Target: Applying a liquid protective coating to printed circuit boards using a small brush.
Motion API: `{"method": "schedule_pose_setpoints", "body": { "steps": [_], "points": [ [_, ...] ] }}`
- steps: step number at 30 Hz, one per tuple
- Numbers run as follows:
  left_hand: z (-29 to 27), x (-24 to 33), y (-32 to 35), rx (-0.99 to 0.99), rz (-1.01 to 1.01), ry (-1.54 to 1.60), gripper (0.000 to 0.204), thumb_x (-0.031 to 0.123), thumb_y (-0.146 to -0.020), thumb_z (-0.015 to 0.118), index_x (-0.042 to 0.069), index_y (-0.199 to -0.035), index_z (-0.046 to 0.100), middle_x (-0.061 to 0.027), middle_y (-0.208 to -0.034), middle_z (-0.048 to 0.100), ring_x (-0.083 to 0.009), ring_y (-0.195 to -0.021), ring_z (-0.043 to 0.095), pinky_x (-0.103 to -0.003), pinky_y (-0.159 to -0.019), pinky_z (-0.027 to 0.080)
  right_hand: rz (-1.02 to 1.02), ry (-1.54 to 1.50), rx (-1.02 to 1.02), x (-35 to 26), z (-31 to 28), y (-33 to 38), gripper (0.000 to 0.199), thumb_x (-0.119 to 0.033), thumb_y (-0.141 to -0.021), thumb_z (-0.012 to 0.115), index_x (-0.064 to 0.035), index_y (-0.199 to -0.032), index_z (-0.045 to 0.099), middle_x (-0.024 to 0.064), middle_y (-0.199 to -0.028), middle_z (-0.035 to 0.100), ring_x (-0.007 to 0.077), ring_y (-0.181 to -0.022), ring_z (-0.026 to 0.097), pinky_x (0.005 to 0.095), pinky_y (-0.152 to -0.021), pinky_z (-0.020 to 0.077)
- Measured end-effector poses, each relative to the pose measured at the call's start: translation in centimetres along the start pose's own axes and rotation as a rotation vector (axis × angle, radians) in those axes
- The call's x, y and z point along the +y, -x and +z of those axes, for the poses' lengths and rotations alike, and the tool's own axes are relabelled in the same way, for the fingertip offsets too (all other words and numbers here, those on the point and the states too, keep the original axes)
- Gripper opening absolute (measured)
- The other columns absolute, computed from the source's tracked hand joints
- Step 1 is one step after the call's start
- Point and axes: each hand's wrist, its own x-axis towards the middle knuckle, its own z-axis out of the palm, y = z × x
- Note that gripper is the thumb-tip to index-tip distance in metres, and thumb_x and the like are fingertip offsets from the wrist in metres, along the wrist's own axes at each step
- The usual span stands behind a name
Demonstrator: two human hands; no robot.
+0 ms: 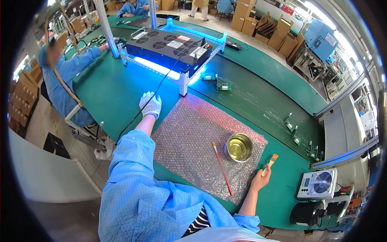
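Observation:
My right hand (261,179), bare, grips a flat brush (273,160) by its handle, with the orange bristles pointing up and away from me. Just left of it a metal cup (239,147) of yellowish clear liquid stands on a sheet of bubble wrap (181,139). A thin red-handled paintbrush (222,169) lies on the same sheet, left of the cup. My left hand (150,105), in a white glove, rests palm down on the green tabletop with its fingers extended. It lies beyond the wrap's left corner, beside a black cable (158,89), and holds nothing.
A black fan unit (169,45) on a white frame glows blue underneath. Small green circuit boards (223,86) sit on the dark conveyor belt (258,105). A white fan box (317,183) stands at right. A co-worker in blue (66,80) reaches in at left.

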Motion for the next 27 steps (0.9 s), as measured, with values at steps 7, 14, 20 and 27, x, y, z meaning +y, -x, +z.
{"method": "schedule_pose_setpoints", "body": {
  "steps": [7, 14, 20, 27],
  "points": [
    [-0.4, 0.1, -0.1, -0.022, -0.003, 0.004, 0.033, 0.036, -0.089, 0.056, 0.006, -0.1, 0.066, -0.0101, -0.112, 0.065, -0.0263, -0.107, 0.058, -0.039, -0.094, 0.045, 0.028, -0.015, -0.003, -0.3, 0.0, 0.0, 0.038, -0.003, -0.081, 0.054, 0.002, -0.118, 0.058, 0.0155, -0.115, 0.062, 0.0287, -0.108, 0.06, 0.0371, -0.095, 0.0446],
    [1.0, -0.3, 0.1, 0.129, 0.027, 0.004, 0.028, 0.033, -0.086, 0.058, 0.007, -0.091, 0.067, -0.0106, -0.102, 0.065, -0.0281, -0.1, 0.06, -0.04, -0.089, 0.046, 0.025, -0.017, -0.012, -0.4, 0.1, 0.0, 0.037, -0.003, -0.081, 0.055, 0.0018, -0.118, 0.058, 0.0154, -0.114, 0.063, 0.0286, -0.107, 0.06, 0.0368, -0.095, 0.045],
    [1.2, -0.2, 0.1, 0.119, 0.027, 0.004, 0.03, 0.034, -0.087, 0.056, 0.008, -0.095, 0.067, -0.0099, -0.105, 0.065, -0.0277, -0.104, 0.059, -0.04, -0.092, 0.045, 0.018, -0.026, -0.006, 0.1, 0.0, 0.0, 0.037, -0.003, -0.081, 0.055, 0.0016, -0.118, 0.058, 0.0156, -0.113, 0.063, 0.0287, -0.106, 0.061, 0.037, -0.094, 0.0455],
    [1.3, -0.4, 0.2, 0.122, 0.029, 0.005, 0.029, 0.034, -0.087, 0.057, 0.007, -0.095, 0.067, -0.0099, -0.106, 0.064, -0.0276, -0.104, 0.058, -0.04, -0.092, 0.045, 0.011, -0.008, -0.007, -0.4, 0.0, 0.0, 0.036, -0.002, -0.081, 0.055, 0.0018, -0.117, 0.059, 0.0155, -0.112, 0.064, 0.0287, -0.106, 0.061, 0.0373, -0.094, 0.0456]
  ]
}}
